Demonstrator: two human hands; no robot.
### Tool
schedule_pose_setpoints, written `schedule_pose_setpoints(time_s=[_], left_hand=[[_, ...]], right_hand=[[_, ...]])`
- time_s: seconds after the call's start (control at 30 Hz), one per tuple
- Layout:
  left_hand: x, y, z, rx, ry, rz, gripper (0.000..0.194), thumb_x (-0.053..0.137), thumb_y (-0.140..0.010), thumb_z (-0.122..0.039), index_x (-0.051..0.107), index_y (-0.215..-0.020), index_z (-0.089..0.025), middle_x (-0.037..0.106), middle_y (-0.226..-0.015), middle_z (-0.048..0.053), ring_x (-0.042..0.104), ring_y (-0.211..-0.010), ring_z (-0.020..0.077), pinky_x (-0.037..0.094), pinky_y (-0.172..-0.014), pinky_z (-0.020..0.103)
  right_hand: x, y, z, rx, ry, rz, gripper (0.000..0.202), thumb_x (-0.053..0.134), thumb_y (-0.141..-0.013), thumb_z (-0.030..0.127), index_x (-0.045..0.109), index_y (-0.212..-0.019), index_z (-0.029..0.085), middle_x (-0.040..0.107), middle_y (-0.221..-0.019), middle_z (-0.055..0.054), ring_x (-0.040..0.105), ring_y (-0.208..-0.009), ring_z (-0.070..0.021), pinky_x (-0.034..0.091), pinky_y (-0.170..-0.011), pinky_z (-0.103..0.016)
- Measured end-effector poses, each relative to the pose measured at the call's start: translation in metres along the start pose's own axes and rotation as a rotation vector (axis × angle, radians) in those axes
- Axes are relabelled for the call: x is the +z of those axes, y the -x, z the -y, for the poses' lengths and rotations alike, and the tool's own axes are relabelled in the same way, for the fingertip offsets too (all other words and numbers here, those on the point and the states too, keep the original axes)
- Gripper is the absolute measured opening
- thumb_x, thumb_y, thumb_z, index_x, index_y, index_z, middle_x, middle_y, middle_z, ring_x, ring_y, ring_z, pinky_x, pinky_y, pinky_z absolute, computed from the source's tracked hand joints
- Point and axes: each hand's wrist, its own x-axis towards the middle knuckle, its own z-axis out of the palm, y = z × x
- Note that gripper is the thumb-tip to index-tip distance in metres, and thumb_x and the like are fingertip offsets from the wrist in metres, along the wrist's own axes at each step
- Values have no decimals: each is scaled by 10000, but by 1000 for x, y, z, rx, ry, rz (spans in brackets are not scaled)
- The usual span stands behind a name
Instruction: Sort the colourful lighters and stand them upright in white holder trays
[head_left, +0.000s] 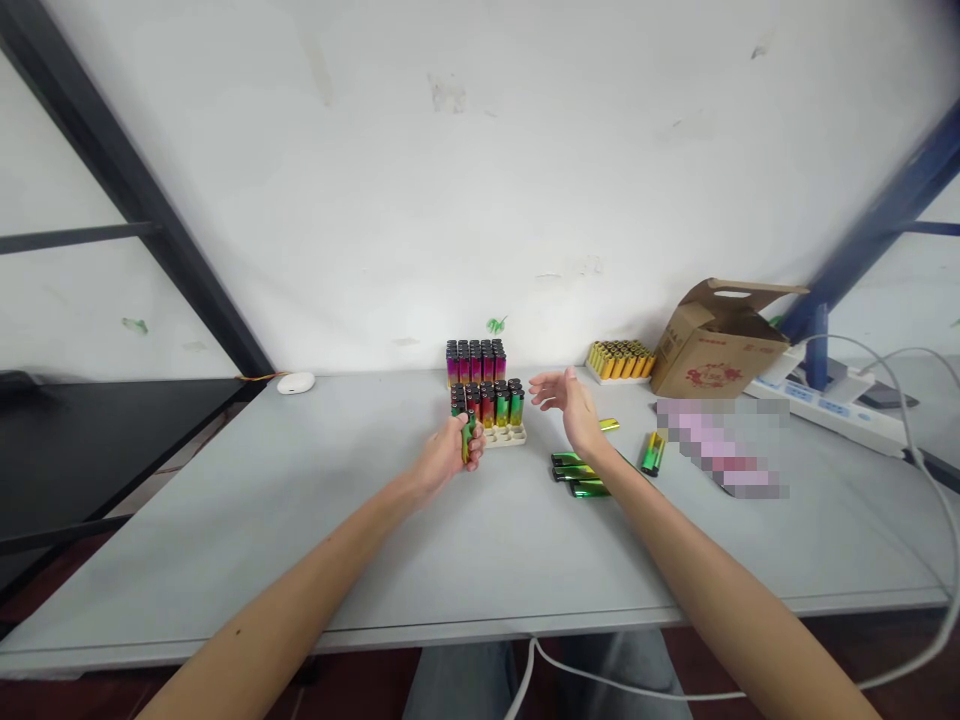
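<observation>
My left hand [448,450] is closed around a green lighter [468,436], held upright in front of a white tray [507,437]. Red, yellow and green lighters [502,405] stand in rows in that tray, and purple ones [476,362] stand behind them. To the right of the tray, my right hand [568,402] is raised with its fingers apart and holds nothing. Several green lighters [577,472] lie below it, partly hidden by my right forearm. Another green and yellow lighter [652,453] lies farther right.
A tray of yellow lighters [621,360] and an open cardboard box [712,345] stand at the back right. A blurred pink object [724,450], a power strip [832,405] and white cables lie on the right. A white case [295,383] is at the back left.
</observation>
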Motion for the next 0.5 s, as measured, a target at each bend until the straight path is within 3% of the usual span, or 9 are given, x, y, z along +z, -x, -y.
schedule_pose_setpoints(time_s=[0.5], left_hand=[[-2, -2, 2, 0, 21, 39, 291, 292, -921, -400, 404, -739, -202, 328, -667, -23, 347, -549, 122, 315, -514, 237]], right_hand=[[-1, 0, 0, -4, 15, -4, 638, 341, -853, 744, 664, -839, 194, 670, -825, -75, 604, -706, -176, 448, -644, -311]])
